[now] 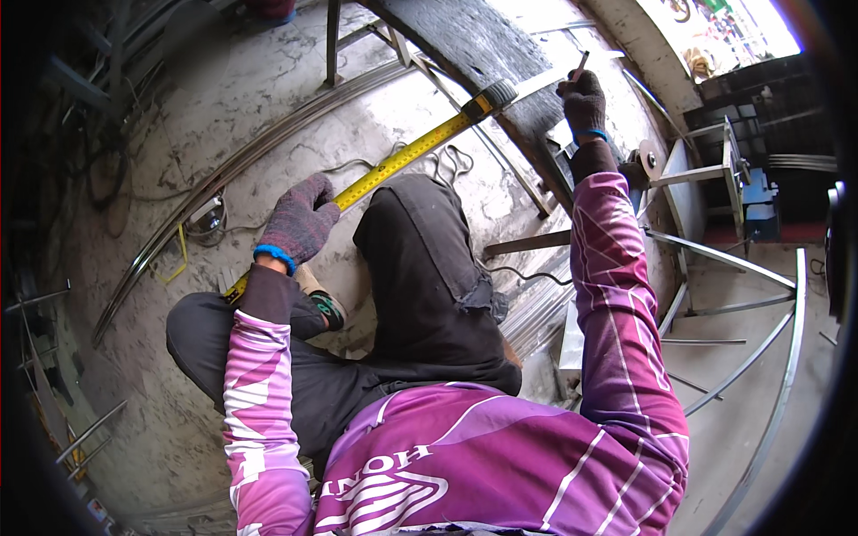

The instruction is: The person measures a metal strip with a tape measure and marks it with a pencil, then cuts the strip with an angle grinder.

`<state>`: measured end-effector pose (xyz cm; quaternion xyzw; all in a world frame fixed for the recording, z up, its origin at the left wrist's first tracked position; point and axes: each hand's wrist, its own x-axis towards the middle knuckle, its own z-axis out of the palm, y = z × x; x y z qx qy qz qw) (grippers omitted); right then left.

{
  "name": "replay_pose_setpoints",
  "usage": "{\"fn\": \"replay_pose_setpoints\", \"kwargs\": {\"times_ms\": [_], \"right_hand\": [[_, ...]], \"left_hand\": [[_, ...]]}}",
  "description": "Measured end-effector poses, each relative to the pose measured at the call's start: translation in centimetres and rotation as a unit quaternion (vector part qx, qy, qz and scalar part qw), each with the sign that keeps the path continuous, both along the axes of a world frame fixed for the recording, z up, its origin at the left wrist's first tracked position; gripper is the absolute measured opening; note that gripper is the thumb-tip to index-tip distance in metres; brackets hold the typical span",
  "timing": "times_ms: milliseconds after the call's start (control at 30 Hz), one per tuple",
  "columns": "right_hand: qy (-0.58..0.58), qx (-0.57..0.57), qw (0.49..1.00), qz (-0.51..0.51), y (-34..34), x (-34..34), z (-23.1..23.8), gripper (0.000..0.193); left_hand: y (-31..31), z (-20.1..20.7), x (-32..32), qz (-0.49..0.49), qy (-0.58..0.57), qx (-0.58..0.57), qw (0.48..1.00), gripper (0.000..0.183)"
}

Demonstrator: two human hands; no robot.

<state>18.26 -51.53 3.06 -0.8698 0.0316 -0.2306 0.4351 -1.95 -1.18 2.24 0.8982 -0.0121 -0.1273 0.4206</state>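
Workshop floor [277, 71], pale and stained. Upper centre: tape measure [490, 100], its yellow blade [407, 159] already drawn out and gripped by the gloved left hand [298, 219]. Upper right: the right hand [585, 103] holds a thin stick [581, 64]; whether any mark is made cannot be told.

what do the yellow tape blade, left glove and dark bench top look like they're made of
Yellow tape blade: probably thin coated metal; it spans straight, with a smooth, marked yellow face.
Left glove: likely knitted yarn, matte, flecked and blue-edged at the wrist.
Dark bench top: perhaps worn wood, given its rough, scuffed surface, though painted metal can't be ruled out.
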Motion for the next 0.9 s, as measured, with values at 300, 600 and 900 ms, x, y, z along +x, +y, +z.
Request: {"fn": "replay_pose_setpoints", "kwargs": {"times_ms": [300, 600, 900], "right_hand": [[0.029, 0.183, 0.982, 0.036, 0.5, -1.0, -0.5, 0.011], [-0.143, 0.234, 0.961, -0.017, -0.6, -3.2, 2.9, 0.016], [-0.022, 0.425, 0.857, 0.290, 14.3, -14.3, 4.9, 0.015]], "left_hand": [[0.0, -0.3, 0.0, 0.005, 0.010, -0.009, 1.000, 0.022], [0.0, -0.3, -0.1, 0.006, 0.010, -0.011, 1.000, 0.021], [-0.3, 0.6, -0.4, 0.013, 0.005, -0.005, 1.000, 0.019]]}}
